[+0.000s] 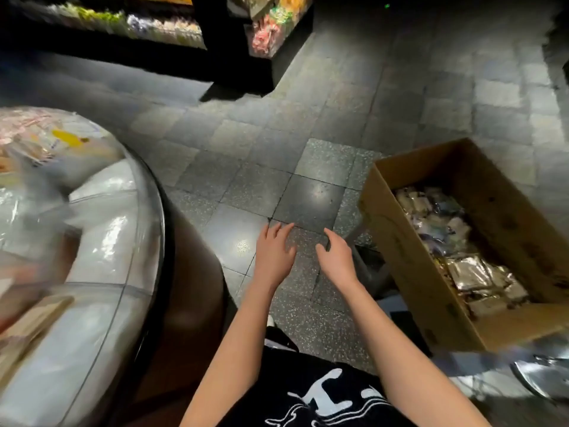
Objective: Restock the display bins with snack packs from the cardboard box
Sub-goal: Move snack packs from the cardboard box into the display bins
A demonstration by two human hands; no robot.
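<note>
Hands first: both are empty. The left hand [274, 254] and right hand [337, 260] hang side by side over the tiled floor [308, 192], fingers loose and spread, gripping nothing and touching nothing. They sit between the stock and the display, closer to the box.

The cardboard box [400, 251] is on the floor to the right, flaps open, with a jumbled layer of snack packs [462, 260] along the bottom. It looks well under full, so I'd guess a fair bit is already out, but there's plenty left to move.

The display bin [110, 229] is the round thing on the left with clear curved dividers. The far compartment has some packs in it [46, 140]. The nearer ones mostly look pale and glossy, and it's too blurry to say how full they are. I'd call it somewhere mid-job, between loads.

Counts:
- Hands: two.
- Box: one.
- Round display: one, and I can't count its compartments through the blur.
- Packs in the box: dozens at a guess, too heaped and shiny to count.
- Shelf units [271, 29]: two, at the back, stocked with colourful bags.
</note>
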